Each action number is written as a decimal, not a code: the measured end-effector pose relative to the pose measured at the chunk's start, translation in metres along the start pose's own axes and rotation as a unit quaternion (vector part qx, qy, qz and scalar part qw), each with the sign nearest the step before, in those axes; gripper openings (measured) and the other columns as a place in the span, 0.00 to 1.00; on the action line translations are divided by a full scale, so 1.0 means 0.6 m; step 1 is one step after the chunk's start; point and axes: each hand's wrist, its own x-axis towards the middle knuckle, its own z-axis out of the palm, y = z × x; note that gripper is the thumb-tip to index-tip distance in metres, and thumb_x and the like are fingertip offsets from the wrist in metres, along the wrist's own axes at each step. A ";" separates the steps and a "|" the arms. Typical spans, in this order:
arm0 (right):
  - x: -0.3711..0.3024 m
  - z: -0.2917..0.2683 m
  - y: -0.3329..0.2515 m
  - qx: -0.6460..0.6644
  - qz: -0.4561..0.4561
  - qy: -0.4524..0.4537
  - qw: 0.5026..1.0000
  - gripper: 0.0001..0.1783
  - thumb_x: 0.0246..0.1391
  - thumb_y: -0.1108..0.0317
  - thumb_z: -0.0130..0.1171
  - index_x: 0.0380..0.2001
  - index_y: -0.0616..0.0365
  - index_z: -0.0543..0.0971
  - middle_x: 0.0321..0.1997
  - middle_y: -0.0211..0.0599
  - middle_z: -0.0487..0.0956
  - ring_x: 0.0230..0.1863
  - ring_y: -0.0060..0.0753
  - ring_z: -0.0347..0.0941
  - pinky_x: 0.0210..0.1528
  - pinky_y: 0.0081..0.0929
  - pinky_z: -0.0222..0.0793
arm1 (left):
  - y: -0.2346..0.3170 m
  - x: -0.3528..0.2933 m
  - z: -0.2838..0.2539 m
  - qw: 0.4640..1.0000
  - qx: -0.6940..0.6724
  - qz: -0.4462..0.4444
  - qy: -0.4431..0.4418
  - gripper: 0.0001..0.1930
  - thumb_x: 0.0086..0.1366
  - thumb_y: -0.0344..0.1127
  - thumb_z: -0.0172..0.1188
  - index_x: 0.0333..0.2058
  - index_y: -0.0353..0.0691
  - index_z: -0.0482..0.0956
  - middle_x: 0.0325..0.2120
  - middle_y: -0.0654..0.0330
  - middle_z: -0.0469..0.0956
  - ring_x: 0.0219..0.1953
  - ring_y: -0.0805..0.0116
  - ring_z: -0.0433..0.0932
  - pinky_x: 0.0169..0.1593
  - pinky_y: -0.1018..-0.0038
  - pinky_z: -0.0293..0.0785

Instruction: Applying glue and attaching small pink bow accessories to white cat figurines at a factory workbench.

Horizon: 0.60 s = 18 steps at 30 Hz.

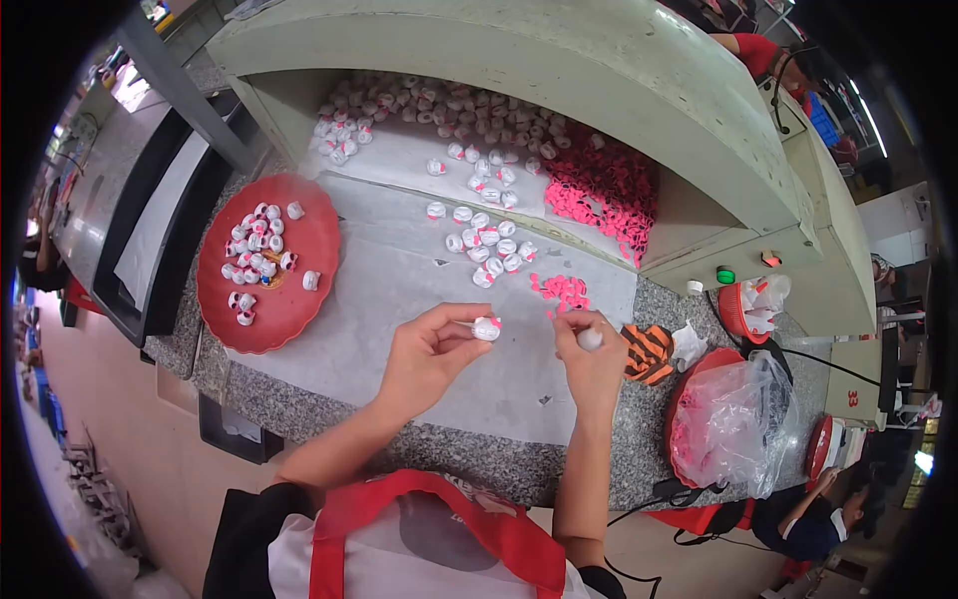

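Note:
Between the thumb and fingers of my left hand [421,361] is a small white rounded figure piece [486,329] with a bit of pink on it. My right hand [596,377] is closed around a white object [590,339]; only its rounded end shows, so its kind is unclear. The right fingertips are at the near edge of a small heap of flat pink pieces [567,290]. Just beyond my hands, several more white figure pieces [487,236] stand in a loose group on the white paper sheet [389,262].
At the left, a red scalloped plate [216,290] carries more white pieces. Under the pale green shelf [559,52] lie piles of white and pink pieces. To the right are an orange-and-black striped cloth [648,353], a red tray with a plastic bag [733,424] and a red bowl [731,311].

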 end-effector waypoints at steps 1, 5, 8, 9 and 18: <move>-0.023 -0.004 -0.028 0.001 0.001 -0.003 1.000 0.06 0.41 0.73 0.60 0.24 0.64 0.76 0.21 0.35 0.76 0.20 0.24 0.72 0.22 0.19 0.67 | -0.002 -0.002 0.006 1.000 0.000 0.005 -0.001 0.17 0.52 0.18 0.55 0.42 0.33 0.71 0.31 0.60 0.76 0.34 0.77 0.75 0.38 0.84 0.71; -0.074 0.014 -0.087 0.166 0.023 -0.070 0.983 0.05 0.40 0.78 0.60 0.24 0.65 0.75 0.21 0.30 0.74 0.19 0.15 0.67 0.19 0.12 0.63 | 0.006 -0.003 0.028 0.996 -0.012 0.093 -0.004 0.16 0.51 0.16 0.54 0.41 0.34 0.72 0.34 0.61 0.72 0.36 0.76 0.74 0.39 0.82 0.73; -0.079 0.014 -0.094 0.151 -0.013 -0.057 0.987 0.05 0.40 0.78 0.60 0.25 0.65 0.75 0.21 0.29 0.74 0.19 0.14 0.66 0.20 0.11 0.62 | 0.017 -0.008 0.027 0.992 0.028 0.121 -0.020 0.16 0.51 0.16 0.54 0.40 0.33 0.72 0.39 0.58 0.69 0.40 0.73 0.73 0.40 0.80 0.74; -0.079 0.014 -0.095 0.131 -0.030 -0.042 0.990 0.06 0.40 0.79 0.60 0.26 0.64 0.75 0.22 0.29 0.74 0.19 0.14 0.65 0.21 0.10 0.61 | 0.020 -0.009 0.024 0.992 0.028 0.122 -0.020 0.16 0.51 0.16 0.54 0.40 0.33 0.72 0.39 0.58 0.69 0.40 0.73 0.73 0.40 0.80 0.74; -0.083 0.013 -0.094 0.168 -0.024 -0.075 0.983 0.10 0.38 0.82 0.61 0.28 0.63 0.76 0.27 0.28 0.72 0.27 0.13 0.65 0.27 0.10 0.60 | 0.033 -0.009 0.004 0.986 -0.050 0.107 -0.114 0.17 0.53 0.16 0.52 0.43 0.31 0.71 0.45 0.51 0.68 0.44 0.66 0.71 0.47 0.75 0.70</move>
